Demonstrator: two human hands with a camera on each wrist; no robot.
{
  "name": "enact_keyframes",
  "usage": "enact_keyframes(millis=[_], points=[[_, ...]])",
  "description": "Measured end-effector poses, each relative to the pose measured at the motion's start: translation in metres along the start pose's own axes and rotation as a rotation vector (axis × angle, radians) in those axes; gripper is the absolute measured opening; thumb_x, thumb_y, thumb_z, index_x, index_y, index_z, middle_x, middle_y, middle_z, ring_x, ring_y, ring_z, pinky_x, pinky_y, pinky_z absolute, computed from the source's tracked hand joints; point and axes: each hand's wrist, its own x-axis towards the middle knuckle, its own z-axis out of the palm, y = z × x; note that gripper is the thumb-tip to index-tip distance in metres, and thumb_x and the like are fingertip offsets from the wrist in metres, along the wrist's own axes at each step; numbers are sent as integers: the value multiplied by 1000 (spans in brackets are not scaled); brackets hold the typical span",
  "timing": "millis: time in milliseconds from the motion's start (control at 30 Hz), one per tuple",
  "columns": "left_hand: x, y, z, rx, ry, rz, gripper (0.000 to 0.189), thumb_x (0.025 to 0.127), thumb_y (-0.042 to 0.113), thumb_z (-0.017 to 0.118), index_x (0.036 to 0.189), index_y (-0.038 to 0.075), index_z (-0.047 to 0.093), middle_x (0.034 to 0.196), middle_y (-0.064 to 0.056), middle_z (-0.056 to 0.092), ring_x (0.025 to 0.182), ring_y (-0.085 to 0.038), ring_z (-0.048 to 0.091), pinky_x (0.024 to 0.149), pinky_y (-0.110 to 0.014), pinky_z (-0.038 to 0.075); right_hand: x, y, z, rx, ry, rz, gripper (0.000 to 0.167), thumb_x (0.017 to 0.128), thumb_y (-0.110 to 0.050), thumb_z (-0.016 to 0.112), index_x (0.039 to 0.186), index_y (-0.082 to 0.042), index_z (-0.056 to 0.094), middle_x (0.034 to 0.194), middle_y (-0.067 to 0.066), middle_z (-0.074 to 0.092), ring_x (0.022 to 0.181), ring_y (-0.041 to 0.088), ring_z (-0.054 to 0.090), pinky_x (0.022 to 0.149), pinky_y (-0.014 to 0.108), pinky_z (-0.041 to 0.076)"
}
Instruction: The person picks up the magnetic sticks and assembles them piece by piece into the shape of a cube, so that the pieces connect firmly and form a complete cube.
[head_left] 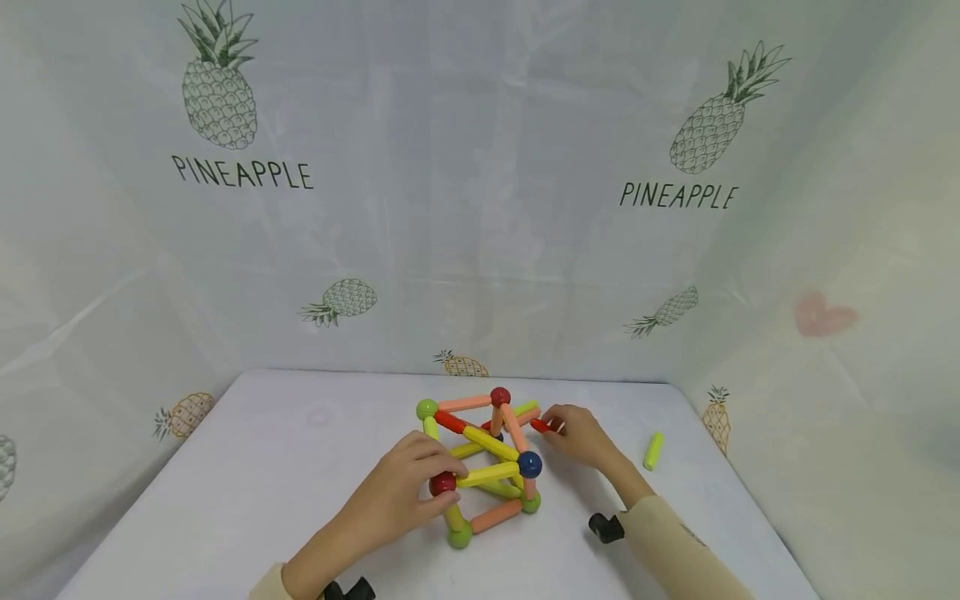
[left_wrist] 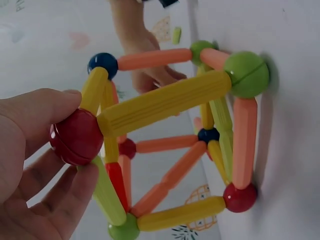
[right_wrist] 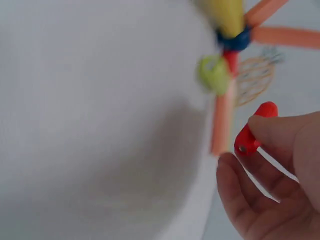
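Observation:
A cube-like frame of magnetic sticks (head_left: 489,475) and balls stands on the white table. My left hand (head_left: 397,487) holds the red ball (left_wrist: 77,136) at its near upper left corner, thumb and fingers on either side. Yellow sticks and a lime stick meet at that ball. To the right of the frame, my right hand (head_left: 581,437) pinches a short red stick (right_wrist: 256,129) between thumb and fingers. A salmon stick (right_wrist: 222,125) and a lime stick (right_wrist: 212,75) lie close to those fingertips, near a blue ball (right_wrist: 235,39) of the frame.
Another lime stick (head_left: 654,451) lies alone on the table (head_left: 300,450) at the right. A pale cloth (head_left: 480,208) with pineapple prints hangs behind the table and along its sides.

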Motion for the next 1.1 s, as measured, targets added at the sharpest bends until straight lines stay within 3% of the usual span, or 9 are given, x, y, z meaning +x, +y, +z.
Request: enact_keyframes(millis=[167, 300, 600, 900, 1100], points=[[1, -4, -1, -22, 4, 21, 27, 86, 26, 92, 110, 27, 80, 108, 21, 68, 105, -5, 53, 86, -23, 56, -31, -22, -10, 348, -222, -40, 18, 106, -15, 65, 119, -4, 61, 106, 7, 66, 86, 25, 70, 78, 38, 64], [6, -1, 0, -26, -7, 31, 27, 87, 29, 91, 111, 25, 80, 108, 18, 70, 104, -6, 54, 85, -23, 56, -50, -29, -6, 484, -332, -1, 21, 109, -19, 61, 123, -4, 56, 111, 9, 64, 97, 26, 71, 87, 45, 64], [7, -7, -4, -8, -33, -18, 27, 88, 26, 91, 113, 25, 81, 110, 18, 69, 105, -6, 55, 85, -22, 57, -65, -26, 10, 552, -334, -11, 22, 110, -20, 59, 124, -3, 55, 108, 8, 67, 99, 24, 71, 88, 38, 63], [4, -38, -29, 35, -45, 56, 30, 90, 10, 85, 119, 19, 81, 111, 9, 69, 108, -11, 53, 79, -20, 55, -78, -61, 36, 646, -410, -39, 20, 109, -17, 60, 123, -4, 56, 107, 9, 68, 96, 28, 75, 82, 34, 64], [4, -68, -44, 65, -55, 150, 30, 89, -2, 81, 109, 19, 81, 110, 9, 68, 109, -14, 55, 82, -24, 56, -82, -90, 63, 681, -408, -47, 19, 108, -14, 62, 124, -6, 56, 107, 7, 68, 94, 23, 75, 81, 29, 64]])
